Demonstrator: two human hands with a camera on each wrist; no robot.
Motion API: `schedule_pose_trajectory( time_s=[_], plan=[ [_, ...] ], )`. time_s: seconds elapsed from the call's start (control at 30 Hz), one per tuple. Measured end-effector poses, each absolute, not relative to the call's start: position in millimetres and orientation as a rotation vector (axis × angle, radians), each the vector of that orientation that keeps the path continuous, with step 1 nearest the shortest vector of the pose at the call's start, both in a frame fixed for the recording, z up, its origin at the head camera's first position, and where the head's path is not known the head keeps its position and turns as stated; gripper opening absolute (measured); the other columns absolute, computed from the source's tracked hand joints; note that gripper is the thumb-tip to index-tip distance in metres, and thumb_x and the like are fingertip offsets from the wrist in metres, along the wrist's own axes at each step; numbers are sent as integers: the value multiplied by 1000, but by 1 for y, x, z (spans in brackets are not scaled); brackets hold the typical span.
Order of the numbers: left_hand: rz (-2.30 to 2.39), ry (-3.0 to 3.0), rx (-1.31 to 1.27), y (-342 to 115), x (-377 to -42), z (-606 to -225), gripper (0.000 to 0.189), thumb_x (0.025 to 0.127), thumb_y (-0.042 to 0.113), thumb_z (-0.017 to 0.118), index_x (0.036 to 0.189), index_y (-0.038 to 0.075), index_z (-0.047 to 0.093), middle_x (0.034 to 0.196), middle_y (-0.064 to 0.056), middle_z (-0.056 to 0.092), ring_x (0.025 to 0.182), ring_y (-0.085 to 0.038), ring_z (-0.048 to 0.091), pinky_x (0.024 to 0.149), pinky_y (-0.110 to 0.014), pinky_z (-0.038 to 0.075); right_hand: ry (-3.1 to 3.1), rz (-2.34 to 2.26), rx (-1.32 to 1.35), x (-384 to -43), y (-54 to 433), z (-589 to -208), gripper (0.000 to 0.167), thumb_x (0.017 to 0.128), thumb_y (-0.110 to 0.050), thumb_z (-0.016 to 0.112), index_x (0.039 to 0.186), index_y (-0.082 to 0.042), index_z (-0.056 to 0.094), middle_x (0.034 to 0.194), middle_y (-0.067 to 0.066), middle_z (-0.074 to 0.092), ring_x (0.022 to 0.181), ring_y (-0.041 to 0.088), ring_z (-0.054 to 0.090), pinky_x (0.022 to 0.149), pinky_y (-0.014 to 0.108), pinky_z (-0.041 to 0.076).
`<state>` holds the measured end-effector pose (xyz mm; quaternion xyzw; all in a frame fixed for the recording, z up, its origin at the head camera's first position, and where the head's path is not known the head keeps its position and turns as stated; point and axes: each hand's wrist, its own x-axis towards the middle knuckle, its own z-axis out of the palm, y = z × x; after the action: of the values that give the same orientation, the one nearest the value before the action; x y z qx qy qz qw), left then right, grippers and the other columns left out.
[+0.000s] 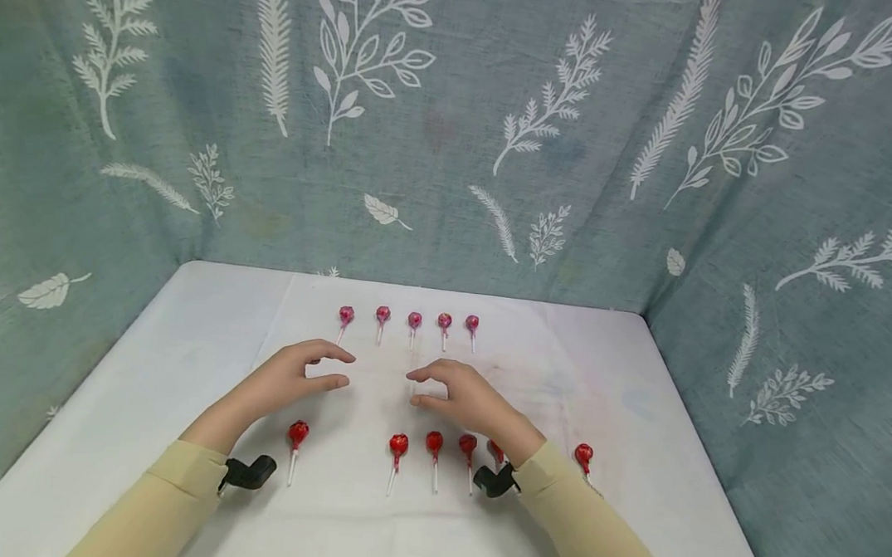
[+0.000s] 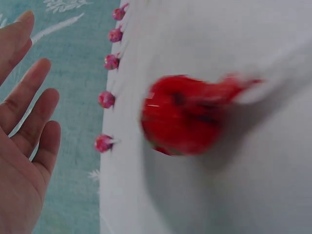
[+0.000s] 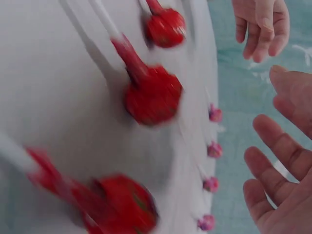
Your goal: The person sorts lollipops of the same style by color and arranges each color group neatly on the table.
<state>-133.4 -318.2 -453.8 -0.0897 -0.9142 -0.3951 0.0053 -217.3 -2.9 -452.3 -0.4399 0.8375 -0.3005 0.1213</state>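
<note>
My left hand (image 1: 288, 378) hovers over the white table with nothing in it, fingers loosely bent and thumb apart. Facing it, my right hand (image 1: 459, 393) is likewise bare, with a gap between the two. Below the left wrist lies a red-wrapped lollipop (image 1: 298, 434), which looms large and blurred in the left wrist view. Several more red lollipops lie below and right of the right hand, among them one at the row's left (image 1: 398, 445) and one at the far right (image 1: 584, 455). The right wrist partly covers another red lollipop (image 1: 496, 451).
Several pink-wrapped lollipops (image 1: 414, 320) form a row along the back of the white table (image 1: 635, 403), sticks toward me. Behind and beside the table hangs a grey-green cloth (image 1: 437, 145) with white leaf prints. Each wrist carries a black camera mount (image 1: 251, 473).
</note>
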Motion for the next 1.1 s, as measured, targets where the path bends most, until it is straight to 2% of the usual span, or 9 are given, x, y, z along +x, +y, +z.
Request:
schedule_pose_trajectory(
  time_s=[0.13, 0.27, 0.57, 0.73, 0.87, 1.1],
  plan=[
    [-1257, -2859, -223, -322, -117, -460, 45, 85, 54, 72, 121, 28, 68, 127, 8, 61, 122, -28, 53, 99, -55, 42, 2396, -866, -1334, -206, -9, -456, 42, 95, -40, 66, 130, -16, 66, 126, -2, 64, 118, 19, 57, 99, 31, 45],
    [-1243, -2876, -175, -330, -104, -467, 51, 85, 53, 72, 123, 20, 69, 127, 4, 62, 122, -32, 53, 99, -55, 42, 2378, -839, -1363, -197, -13, -459, 41, 95, -40, 66, 130, -17, 66, 125, -4, 64, 118, 13, 56, 100, 30, 44],
    [-1242, -2914, -55, -343, -76, -483, 46, 86, 53, 72, 123, 25, 69, 130, 2, 60, 123, -38, 51, 100, -57, 41, 2419, -712, -1473, -179, -15, -472, 35, 95, -35, 68, 125, -18, 70, 115, -8, 67, 110, 9, 57, 100, 29, 42],
    [-1230, -2905, -46, -347, -66, -489, 44, 85, 50, 74, 121, 26, 69, 127, 6, 62, 127, -32, 50, 102, -58, 38, 2492, -591, -1541, -174, -15, -478, 34, 93, -39, 70, 120, -20, 73, 106, -12, 67, 108, 9, 58, 106, 34, 37],
    [-1204, -2884, -104, -348, -62, -491, 41, 85, 45, 77, 119, 23, 70, 122, 7, 64, 124, -28, 53, 102, -56, 39, 2521, -558, -1546, -171, -14, -479, 32, 91, -38, 73, 117, -20, 74, 103, -14, 67, 105, 8, 58, 105, 35, 39],
    [-1137, -2927, -102, -348, -58, -495, 39, 84, 44, 78, 115, 22, 72, 118, 7, 66, 121, -28, 56, 101, -55, 40, 2517, -524, -1499, -164, -14, -481, 32, 90, -38, 74, 118, -23, 74, 100, -16, 66, 107, 12, 55, 103, 43, 39]
  ],
)
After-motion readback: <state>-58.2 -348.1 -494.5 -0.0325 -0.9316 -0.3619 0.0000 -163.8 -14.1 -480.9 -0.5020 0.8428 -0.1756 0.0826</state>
